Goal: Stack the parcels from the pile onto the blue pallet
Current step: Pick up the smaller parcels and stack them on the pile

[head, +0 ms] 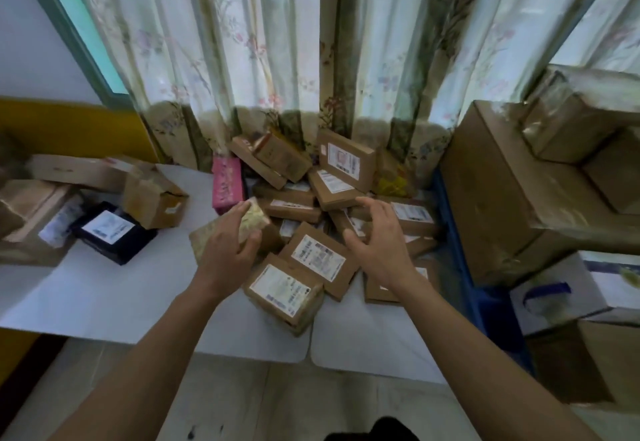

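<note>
The left hand [227, 250] grips a tan parcel [230, 232] at the left edge of the pile [325, 205]. The right hand [379, 236] hovers over the pile, fingers spread, holding nothing. The blue pallet [485, 305] lies right of the pile, beyond bare white floor sheet [104, 291].

The pile of parcels [322, 219] sits dead centre on the sheet [114, 295], curtain [277, 59] right behind it. Left of the pile, a dark parcel [112, 231] and more boxes [41, 205]. Right of the pile, the pallet [485, 302] carrying big cartons [512, 198]. Over the pile's near-left edge the left hand [225, 250], over its middle the right hand [381, 243].
</note>
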